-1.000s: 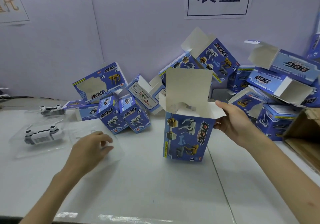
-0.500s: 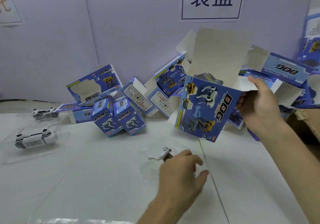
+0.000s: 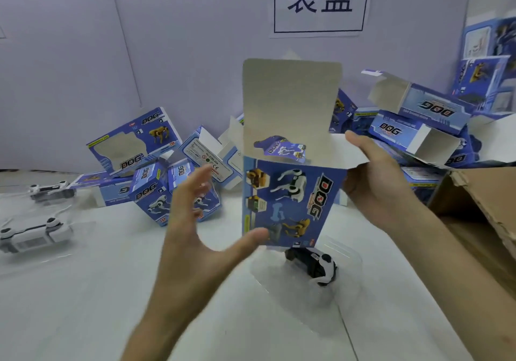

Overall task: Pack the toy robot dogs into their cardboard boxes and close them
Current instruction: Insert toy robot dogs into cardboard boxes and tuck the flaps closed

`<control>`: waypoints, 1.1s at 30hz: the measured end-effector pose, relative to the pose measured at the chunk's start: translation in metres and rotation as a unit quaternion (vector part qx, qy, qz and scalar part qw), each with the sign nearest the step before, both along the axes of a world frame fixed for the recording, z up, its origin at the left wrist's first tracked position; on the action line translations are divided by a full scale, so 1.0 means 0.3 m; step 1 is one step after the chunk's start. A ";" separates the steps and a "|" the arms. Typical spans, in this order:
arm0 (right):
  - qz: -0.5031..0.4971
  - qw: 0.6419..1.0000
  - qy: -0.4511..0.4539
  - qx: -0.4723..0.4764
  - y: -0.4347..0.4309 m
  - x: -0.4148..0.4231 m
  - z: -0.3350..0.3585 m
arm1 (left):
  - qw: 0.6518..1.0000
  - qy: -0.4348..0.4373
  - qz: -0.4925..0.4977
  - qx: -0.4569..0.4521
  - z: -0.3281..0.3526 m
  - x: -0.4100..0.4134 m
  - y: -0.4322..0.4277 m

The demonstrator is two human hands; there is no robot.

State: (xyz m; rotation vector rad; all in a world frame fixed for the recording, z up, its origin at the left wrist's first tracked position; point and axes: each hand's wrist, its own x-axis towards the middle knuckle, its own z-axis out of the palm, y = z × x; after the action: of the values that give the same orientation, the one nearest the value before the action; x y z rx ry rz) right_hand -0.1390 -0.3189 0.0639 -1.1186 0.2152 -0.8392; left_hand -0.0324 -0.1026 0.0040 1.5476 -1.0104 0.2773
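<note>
Currently right hand [image 3: 375, 184] grips the box [image 3: 290, 204] upright, mouth upward; left hand [image 3: 195, 235] splayed open

Box [image 3: 290, 201]: blue, upright, held above table [image 3: 83, 304], top flap raised.
Right hand [image 3: 374, 181]: grips the box's right side flap.
Left hand [image 3: 192, 235]: fingers spread, thumb at the box's lower left corner.
Dog [image 3: 315, 265]: black and white, in clear tray [image 3: 346, 251], below box.
White dogs [image 3: 33, 235]: two, far left.
Pile [image 3: 156, 170] of boxes along wall.
Carton [image 3: 480, 207]: brown, right.
Sign [image 3: 321, 0]: on wall.
</note>
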 end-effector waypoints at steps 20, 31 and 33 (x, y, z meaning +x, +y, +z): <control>-0.076 0.831 0.329 -0.443 0.026 -0.204 -0.378 | 0.961 0.008 0.236 -0.143 -0.183 0.310 -0.100; -0.252 0.830 0.304 -0.393 0.105 -0.128 -0.576 | 0.978 -0.060 0.191 -0.049 -0.366 0.377 -0.150; -0.257 0.856 0.269 -0.359 0.087 -0.137 -0.561 | 0.981 -0.065 0.176 -0.042 -0.372 0.377 -0.146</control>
State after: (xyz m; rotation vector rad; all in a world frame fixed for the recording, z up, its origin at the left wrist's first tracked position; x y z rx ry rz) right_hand -0.1802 -0.2928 -0.1045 -2.0588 0.7357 -1.0995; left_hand 0.0807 -0.1465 -0.1075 1.6433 -0.8073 0.6672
